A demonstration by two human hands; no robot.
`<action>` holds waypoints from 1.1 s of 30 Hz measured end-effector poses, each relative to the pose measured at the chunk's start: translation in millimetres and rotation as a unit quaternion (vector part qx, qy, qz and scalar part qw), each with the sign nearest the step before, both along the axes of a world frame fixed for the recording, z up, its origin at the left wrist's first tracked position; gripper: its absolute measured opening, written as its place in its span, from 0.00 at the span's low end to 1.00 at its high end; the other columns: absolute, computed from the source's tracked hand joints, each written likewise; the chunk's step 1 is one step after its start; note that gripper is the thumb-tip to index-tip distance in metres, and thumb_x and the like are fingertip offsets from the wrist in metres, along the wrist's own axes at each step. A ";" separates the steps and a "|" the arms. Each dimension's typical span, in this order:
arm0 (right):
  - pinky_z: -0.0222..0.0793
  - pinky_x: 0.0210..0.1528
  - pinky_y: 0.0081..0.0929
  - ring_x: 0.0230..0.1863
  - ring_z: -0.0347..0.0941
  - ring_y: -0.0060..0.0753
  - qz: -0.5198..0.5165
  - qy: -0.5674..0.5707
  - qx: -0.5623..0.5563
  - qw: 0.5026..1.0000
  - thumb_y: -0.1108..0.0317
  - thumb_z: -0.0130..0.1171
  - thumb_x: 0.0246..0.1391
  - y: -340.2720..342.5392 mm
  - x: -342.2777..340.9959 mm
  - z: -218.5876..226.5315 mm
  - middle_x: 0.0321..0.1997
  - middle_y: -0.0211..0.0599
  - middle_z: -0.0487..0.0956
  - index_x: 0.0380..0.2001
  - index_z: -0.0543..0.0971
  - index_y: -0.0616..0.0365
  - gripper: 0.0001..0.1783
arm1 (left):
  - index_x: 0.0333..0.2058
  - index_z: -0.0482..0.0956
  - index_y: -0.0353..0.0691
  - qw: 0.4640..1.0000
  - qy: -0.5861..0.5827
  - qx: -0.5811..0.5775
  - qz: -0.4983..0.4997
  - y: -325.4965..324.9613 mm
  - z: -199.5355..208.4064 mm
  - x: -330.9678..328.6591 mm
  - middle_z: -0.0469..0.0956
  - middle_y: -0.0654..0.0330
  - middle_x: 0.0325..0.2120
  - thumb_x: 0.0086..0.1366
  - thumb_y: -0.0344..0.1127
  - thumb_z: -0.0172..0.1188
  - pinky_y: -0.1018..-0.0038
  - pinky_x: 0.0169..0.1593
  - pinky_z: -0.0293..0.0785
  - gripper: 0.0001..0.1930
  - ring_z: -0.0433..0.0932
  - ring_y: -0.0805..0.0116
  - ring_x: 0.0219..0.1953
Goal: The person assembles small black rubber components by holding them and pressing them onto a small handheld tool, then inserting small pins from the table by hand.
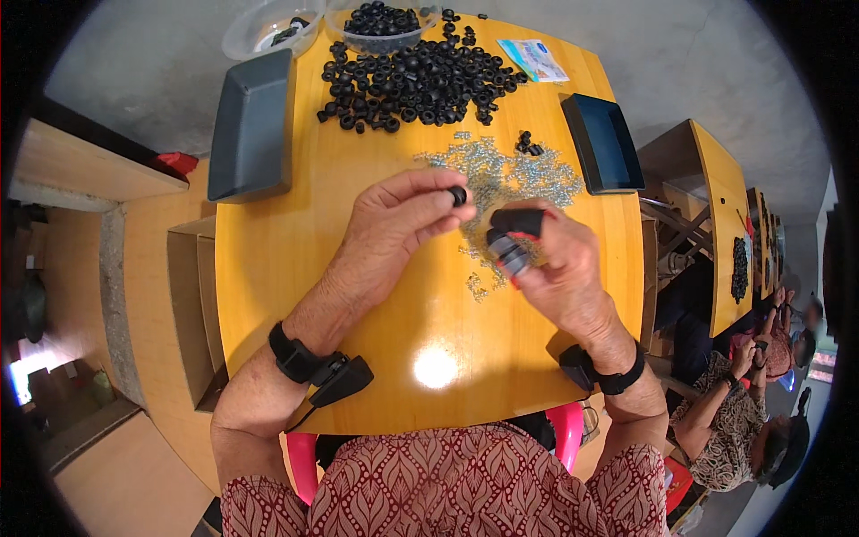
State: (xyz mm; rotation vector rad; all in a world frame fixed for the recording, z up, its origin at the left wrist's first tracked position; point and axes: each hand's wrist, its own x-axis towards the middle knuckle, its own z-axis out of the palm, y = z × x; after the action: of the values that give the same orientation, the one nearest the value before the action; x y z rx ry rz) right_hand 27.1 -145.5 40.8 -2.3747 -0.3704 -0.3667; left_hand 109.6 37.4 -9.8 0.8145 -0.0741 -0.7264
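My left hand [394,215] is closed in a pinch around a small round black cap-like piece [457,196], held above the middle of the table. Close by on the right is my right hand [555,268], smeared by motion. Black and grey wrappings with red edges [517,224] show at its fingers; whether they hold anything does not show. Beneath and beyond both hands spreads a pile of small shiny metal pieces [537,182]. A few black pieces [528,143] lie at its far side. Farther back is a large heap of round black pieces [420,85].
A grey tray [253,134] stands at the table's left edge, a dark tray [605,143] at its right. Clear plastic bowls [273,27] and a printed packet [534,61] sit at the back. Other people [729,412] work at tables to the right.
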 end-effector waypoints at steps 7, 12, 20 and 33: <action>0.75 0.40 0.27 0.38 0.79 0.40 -0.029 0.013 0.058 0.998 0.81 0.66 0.43 -14.9 -5.9 3.8 0.36 0.41 0.80 0.35 0.79 0.59 0.13 | 0.46 0.78 0.36 0.997 -0.037 -0.014 -0.066 -7.6 -2.8 -15.7 0.80 0.57 0.42 0.64 0.27 0.59 0.77 0.49 0.77 0.12 0.81 0.67 0.43; 0.75 0.41 0.26 0.39 0.79 0.40 -0.007 0.022 0.098 0.995 0.80 0.67 0.44 -14.1 -7.9 2.4 0.36 0.41 0.80 0.37 0.79 0.58 0.14 | 0.46 0.78 0.36 0.998 -0.001 -0.003 -0.068 -9.3 -2.2 -18.8 0.79 0.58 0.42 0.64 0.28 0.60 0.77 0.49 0.77 0.12 0.80 0.69 0.43; 0.75 0.38 0.25 0.35 0.79 0.37 -0.008 0.028 0.075 0.997 0.80 0.67 0.44 -11.7 -8.4 -1.7 0.36 0.38 0.81 0.41 0.80 0.56 0.18 | 0.46 0.78 0.37 0.998 -0.005 0.015 -0.061 -8.3 -5.2 -20.4 0.78 0.60 0.42 0.64 0.28 0.60 0.78 0.49 0.77 0.11 0.79 0.73 0.42; 0.74 0.33 0.28 0.31 0.78 0.40 0.008 0.021 0.077 0.997 0.78 0.68 0.43 -11.3 -7.2 -0.3 0.31 0.38 0.79 0.43 0.79 0.56 0.20 | 0.46 0.78 0.34 0.993 -0.070 0.024 -0.095 -9.5 -6.4 -21.9 0.80 0.60 0.41 0.65 0.29 0.60 0.77 0.48 0.77 0.11 0.79 0.73 0.42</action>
State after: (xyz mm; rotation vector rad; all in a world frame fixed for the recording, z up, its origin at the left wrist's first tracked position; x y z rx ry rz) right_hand 19.9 -156.8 40.5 -2.2245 -0.3305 -0.3261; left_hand 87.7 27.9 -16.2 0.9112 -0.2642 -0.8521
